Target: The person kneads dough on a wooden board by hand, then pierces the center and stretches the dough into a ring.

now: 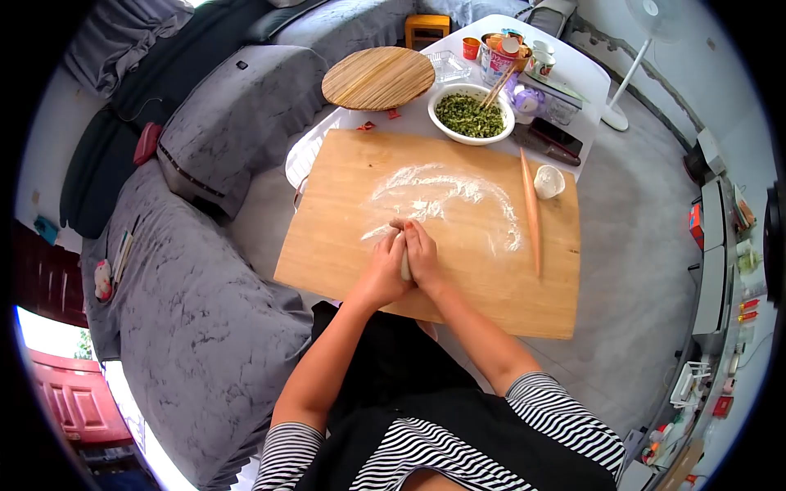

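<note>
Above the floured wooden board [327, 221], my left hand [383, 268] and my right hand [422, 255] are pressed together. Both are closed round a pale piece of dough [405, 266], part of which shows between the palms. White flour [422, 209] lies scattered just beyond my fingers. A wooden rolling pin [532, 217] rests on the right part of the board, beside a small white bowl [549, 182]. Behind the board stands a white bowl of chopped green filling [469, 114] with chopsticks [498, 88] in it.
A round woven lid [378, 78] lies behind the board's left part. The white table [585, 78] also bears a tub [496, 64], a red cup [471, 48] and a dark phone [557, 137]. Grey sofas [192, 303] stand left, a fan [616, 114] at the back right.
</note>
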